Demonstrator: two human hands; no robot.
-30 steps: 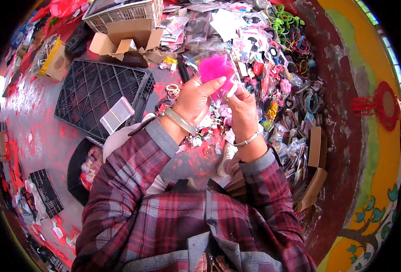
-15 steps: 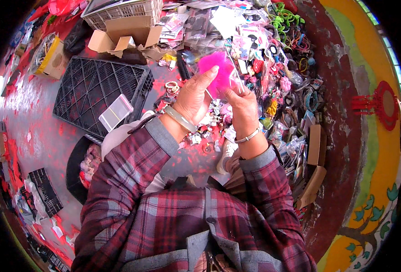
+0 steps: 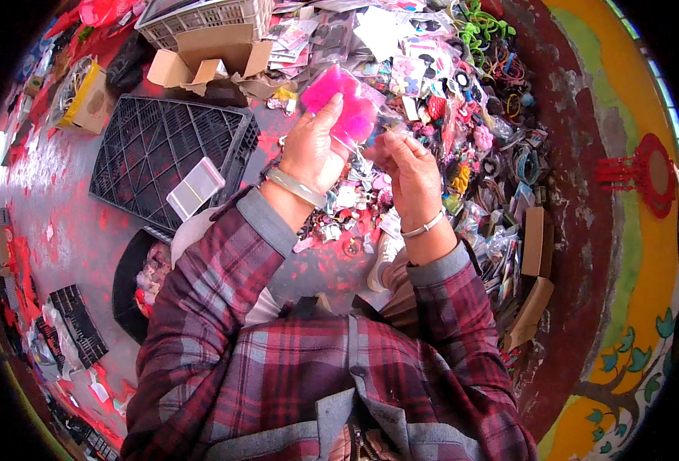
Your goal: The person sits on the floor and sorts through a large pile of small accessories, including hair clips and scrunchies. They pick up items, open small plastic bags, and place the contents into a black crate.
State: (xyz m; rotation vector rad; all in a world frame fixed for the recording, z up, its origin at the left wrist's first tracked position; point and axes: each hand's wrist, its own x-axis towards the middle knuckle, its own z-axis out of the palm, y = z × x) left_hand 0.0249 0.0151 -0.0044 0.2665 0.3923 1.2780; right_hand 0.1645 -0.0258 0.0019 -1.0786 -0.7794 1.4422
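Note:
A bright pink fluffy item in a clear plastic bag is gripped by my left hand, the thumb lying across its front. Its exact kind I cannot make out. My right hand is pinched just to the right of the bag's lower edge. Thumb and forefinger press together on what seems to be a bit of clear film, too small and blurred to be sure. Beneath both hands spreads a pile of small hair accessories.
A black plastic crate lies at the left with a packet of clear sleeves on it. Behind it stand an open cardboard box and a pale basket. Green hair ties top the heap at right, beside a wall.
My left hand has shifted slightly left and tilted the pink item leftward. My right hand has come off the item's lower right corner, and its fingers now pinch apart from it.

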